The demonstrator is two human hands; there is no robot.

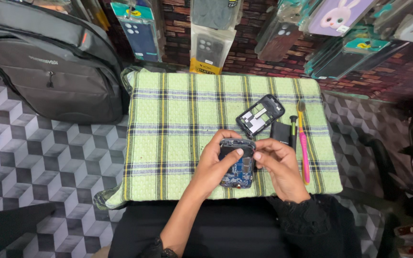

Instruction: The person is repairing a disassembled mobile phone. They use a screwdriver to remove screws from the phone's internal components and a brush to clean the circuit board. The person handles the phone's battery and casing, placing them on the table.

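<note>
Green plaid cloth (178,143) covers my table; near its front edge, my left hand (214,165) and right hand (277,168) grip the opened phone with bare blue circuit board (238,163), fingers (256,155) best kept to its rim.

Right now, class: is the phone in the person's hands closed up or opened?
Opened. The phone shows its bare blue circuit board, held by the left hand and right hand; a separate black frame lies on the cloth.
</note>
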